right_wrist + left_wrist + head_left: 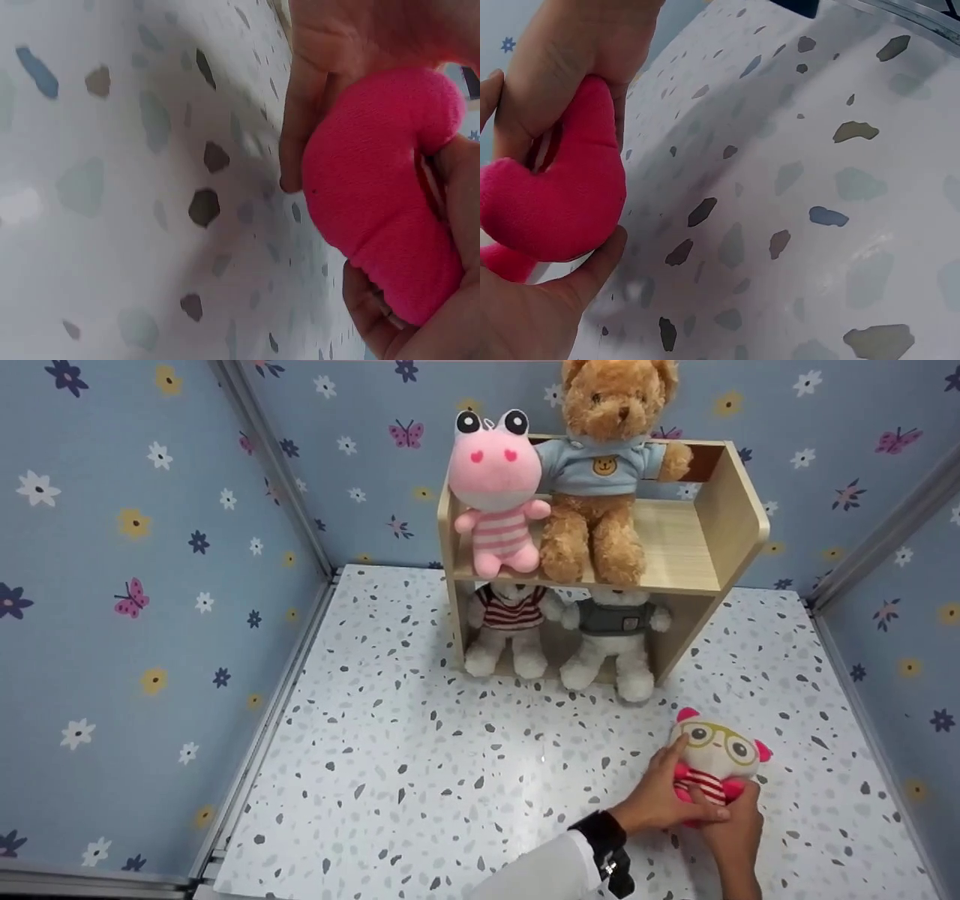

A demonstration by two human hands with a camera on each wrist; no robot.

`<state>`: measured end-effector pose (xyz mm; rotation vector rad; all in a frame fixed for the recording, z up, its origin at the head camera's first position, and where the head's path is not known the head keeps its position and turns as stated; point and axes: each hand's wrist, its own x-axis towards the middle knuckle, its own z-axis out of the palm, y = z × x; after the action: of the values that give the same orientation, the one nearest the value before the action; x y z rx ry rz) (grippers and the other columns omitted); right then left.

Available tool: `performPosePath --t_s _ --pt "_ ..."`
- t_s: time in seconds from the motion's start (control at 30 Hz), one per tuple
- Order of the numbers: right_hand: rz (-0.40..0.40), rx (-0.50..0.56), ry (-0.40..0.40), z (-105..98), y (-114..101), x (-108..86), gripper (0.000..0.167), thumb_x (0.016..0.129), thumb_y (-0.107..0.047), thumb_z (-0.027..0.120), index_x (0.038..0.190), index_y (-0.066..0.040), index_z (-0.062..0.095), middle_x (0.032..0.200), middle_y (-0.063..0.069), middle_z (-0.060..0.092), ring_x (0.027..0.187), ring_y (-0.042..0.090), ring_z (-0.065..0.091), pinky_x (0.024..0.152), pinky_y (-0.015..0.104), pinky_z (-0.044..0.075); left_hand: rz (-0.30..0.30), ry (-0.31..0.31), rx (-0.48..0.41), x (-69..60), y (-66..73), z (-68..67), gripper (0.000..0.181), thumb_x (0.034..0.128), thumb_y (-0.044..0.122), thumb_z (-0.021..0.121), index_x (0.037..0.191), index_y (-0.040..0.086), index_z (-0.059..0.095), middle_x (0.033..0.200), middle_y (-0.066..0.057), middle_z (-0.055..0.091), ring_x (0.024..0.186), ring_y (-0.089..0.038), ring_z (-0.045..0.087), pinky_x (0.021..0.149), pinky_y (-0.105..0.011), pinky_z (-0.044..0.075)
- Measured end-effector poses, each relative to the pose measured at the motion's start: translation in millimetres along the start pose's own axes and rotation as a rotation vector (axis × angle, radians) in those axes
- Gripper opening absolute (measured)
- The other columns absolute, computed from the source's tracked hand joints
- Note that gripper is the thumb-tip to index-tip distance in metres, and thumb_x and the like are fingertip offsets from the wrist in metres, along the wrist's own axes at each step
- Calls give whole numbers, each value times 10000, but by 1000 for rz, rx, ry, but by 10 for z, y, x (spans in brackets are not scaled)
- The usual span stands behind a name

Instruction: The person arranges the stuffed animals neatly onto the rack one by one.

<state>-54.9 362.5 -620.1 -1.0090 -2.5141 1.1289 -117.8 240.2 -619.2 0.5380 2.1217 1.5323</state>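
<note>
Low over the right side of the speckled surface, a small plush toy [724,744] is gripped between both hands. It has a white head, yellow glasses, pink ears and a red-and-white striped body. My left hand [664,795] grips its left side, with the thumb across the lower front. On the other side my right hand [739,825] holds the lower body, its thumb on the striped front. Bright pink legs [574,202] fill the left side of the left wrist view. In the right wrist view, fingers wrap the same pink part [375,165].
Behind stands a two-level wooden shelf [742,495]. A pink frog plush [499,472] and a brown teddy bear [604,472] sit on top. Below sit a white bear in stripes [514,611] and another in a grey shirt [619,619]. Flowered blue panels [150,622] enclose the surface.
</note>
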Motion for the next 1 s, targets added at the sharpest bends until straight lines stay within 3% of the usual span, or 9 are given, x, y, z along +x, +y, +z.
performPosePath --t_s 0.1,0.2,0.27,0.43,0.6,0.77,1.0 --pt "-44 19 22 55 -36 -43 580 866 -306 772 1235 -26 423 1113 300 664 948 386 645 671 318 458 31 22 -70 -4 -9 -64 1176 748 468 896 1631 409 121 1547 -19 453 1339 -135 511 1088 -300 449" --pt "-76 29 47 98 -69 -79 513 857 -215 759 1211 -27 439 1061 291 680 894 363 639 659 323 460 45 25 -162 -17 -10 -130 1106 798 381 879 1632 388 152 1257 52 633 1105 -44 617 926 -229 526" --pt "-90 38 51 121 -87 -96 482 850 -167 746 1199 -23 445 1033 297 686 847 336 625 634 307 452 32 12 -245 -34 -9 -167 1061 828 324 862 1622 415 165 1046 82 646 885 -24 646 750 -220 577" --pt "-99 63 25 163 -136 -118 480 850 -134 728 1217 -15 442 1084 298 687 843 237 596 614 177 434 39 30 -269 -76 -15 -256 940 899 294 791 1603 455 189 958 89 625 786 -20 625 604 -236 575" --pt "-103 85 -11 185 -195 -161 533 873 -219 776 1235 -21 437 1178 280 684 927 152 600 650 70 429 66 68 -233 -120 -44 -362 808 958 265 713 1580 480 245 961 95 620 851 -2 602 714 -214 552" --pt "-89 111 -106 178 -250 -207 651 863 -350 821 1258 -45 403 1193 248 644 918 137 584 638 157 504 35 128 -220 -189 -70 -464 750 953 248 712 1523 548 328 1079 112 634 911 -7 612 826 -229 524" --pt "-121 111 -194 204 -337 -251 727 858 -415 818 1318 -71 373 1221 215 639 925 120 571 686 184 504 57 181 -253 -271 -120 -553 736 950 189 699 1509 535 369 1198 116 637 1045 -18 622 897 -230 518"
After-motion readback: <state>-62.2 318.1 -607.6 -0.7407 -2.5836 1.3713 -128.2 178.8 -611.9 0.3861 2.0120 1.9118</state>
